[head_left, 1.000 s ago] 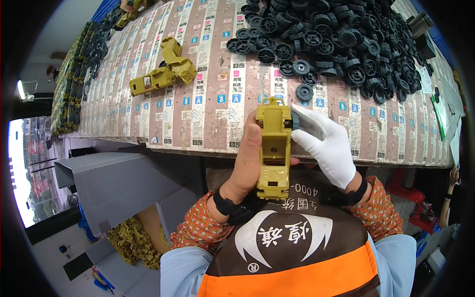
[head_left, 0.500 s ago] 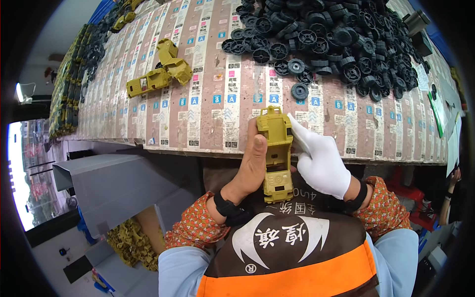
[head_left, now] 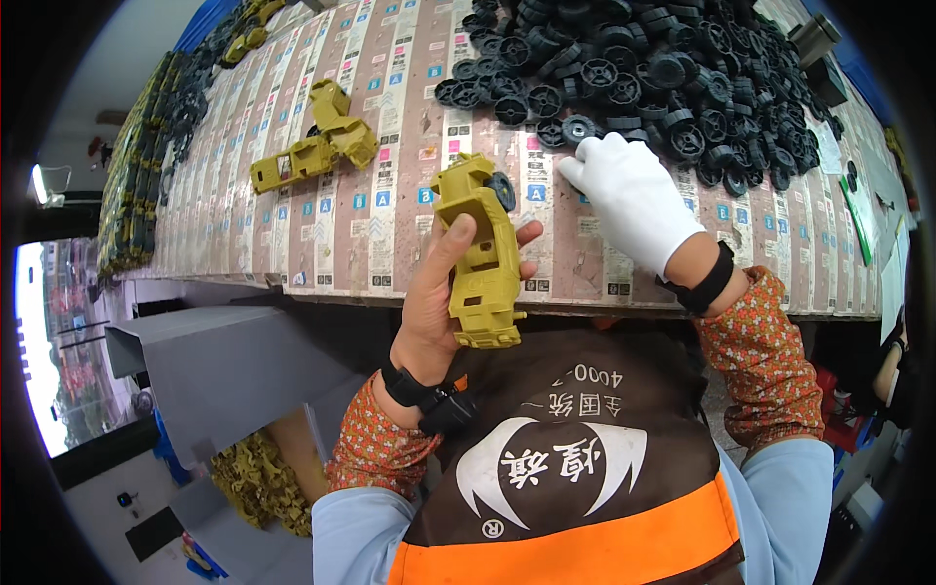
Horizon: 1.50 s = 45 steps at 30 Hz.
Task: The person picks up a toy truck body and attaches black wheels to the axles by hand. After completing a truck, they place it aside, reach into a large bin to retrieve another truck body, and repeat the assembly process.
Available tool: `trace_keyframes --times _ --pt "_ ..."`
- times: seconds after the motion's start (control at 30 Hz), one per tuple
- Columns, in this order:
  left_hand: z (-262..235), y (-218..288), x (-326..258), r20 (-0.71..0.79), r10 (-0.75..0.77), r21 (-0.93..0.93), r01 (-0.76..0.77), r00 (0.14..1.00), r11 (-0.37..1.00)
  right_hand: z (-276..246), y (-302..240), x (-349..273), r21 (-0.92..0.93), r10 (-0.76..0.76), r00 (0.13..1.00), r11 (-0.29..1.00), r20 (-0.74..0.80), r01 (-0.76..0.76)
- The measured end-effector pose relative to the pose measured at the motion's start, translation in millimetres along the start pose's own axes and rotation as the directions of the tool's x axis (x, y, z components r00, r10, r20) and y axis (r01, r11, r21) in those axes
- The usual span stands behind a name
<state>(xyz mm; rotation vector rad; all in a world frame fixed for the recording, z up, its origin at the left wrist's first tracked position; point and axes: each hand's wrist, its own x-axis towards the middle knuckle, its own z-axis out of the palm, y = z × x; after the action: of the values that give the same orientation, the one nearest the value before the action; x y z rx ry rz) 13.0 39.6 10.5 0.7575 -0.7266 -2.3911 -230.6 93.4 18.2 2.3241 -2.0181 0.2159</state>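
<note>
— Left of the wheel pile (head_left: 663, 73)?
— See angular, mustard plastic shells (head_left: 356, 141).
— Below its left end?
— Clasps in the bare left hand (head_left: 427, 297) a hollow, boxy vehicle body (head_left: 487, 292) bearing a round black wheel (head_left: 502, 192).
— At the pile's near edge?
— Curls the white-gloved right hand (head_left: 634, 200); cannot tell whether around anything.

The yellow car body (head_left: 486, 285) is showing smooth, faintly glossy plastic; far right, black wheels (head_left: 668, 73) are looking matt; the white glove (head_left: 639, 203) is showing cloth.

Left hand (head_left: 432, 292) partly hidden behind yellow vehicle body (head_left: 487, 288)
</note>
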Motion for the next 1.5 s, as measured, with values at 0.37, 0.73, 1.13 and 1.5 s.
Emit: trace_keyframes --times 0.37,0.73,1.13,1.5 --pt "-4 2 12 -0.113 0.143 -0.218 -0.165 0.983 0.962 9 -3 -24 0.12 0.051 0.999 0.991 0.013 -0.052" --pt "16 -8 17 -0.089 0.314 -0.037 -0.319 0.945 0.947 -26 -66 -44 0.898 0.139 0.903 -0.24 0.407 -0.368" --pt "28 -14 18 -0.16 0.518 -0.075 -0.534 0.84 0.842 -26 -96 -58 0.925 0.375 0.856 -0.012 0.355 -0.379" --pt "19 -29 17 -0.08 0.806 0.14 -0.794 0.586 0.591 -36 -96 -45 0.887 0.028 0.891 -0.11 0.454 -0.448"
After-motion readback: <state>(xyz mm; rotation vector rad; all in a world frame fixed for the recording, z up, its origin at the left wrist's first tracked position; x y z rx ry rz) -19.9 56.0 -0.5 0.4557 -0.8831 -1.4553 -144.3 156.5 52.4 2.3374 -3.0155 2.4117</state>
